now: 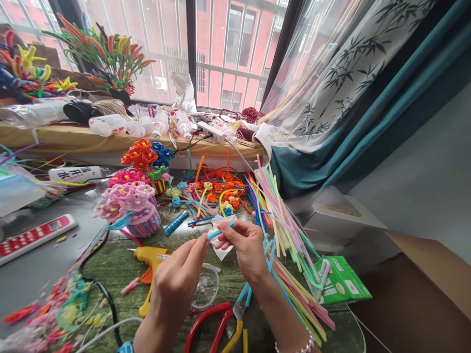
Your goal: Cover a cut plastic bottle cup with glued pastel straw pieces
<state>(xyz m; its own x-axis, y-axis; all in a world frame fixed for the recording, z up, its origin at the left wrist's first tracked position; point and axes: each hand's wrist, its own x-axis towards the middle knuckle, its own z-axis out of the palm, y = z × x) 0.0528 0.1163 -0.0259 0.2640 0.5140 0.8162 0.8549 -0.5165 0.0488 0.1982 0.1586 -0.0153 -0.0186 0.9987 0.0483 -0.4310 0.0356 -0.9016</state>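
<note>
A short light-blue pipe cleaner [214,235] is pinched between my two hands above the green table. My left hand [180,274] grips its left end with thumb and forefinger, the other fingers curled under. At the right end, my right hand [247,247] holds it between thumb and fingers. Under the hands lies a crumpled white tissue [223,252]. A yellow glue gun [147,260] rests beside my left wrist. Nearer to me are pliers or cutters with red and yellow handles [221,321], and a clear round lid or dish [206,289] partly behind my left hand.
Bundles of pastel pipe cleaners [279,211] lie along the right, by a green packet [342,279]. A pot of pink pipe-cleaner flowers [136,206] stands left, with a blue lighter-like tube [175,223] nearby. Orange pieces [221,179] pile up behind. A black cable [106,294] crosses the left side.
</note>
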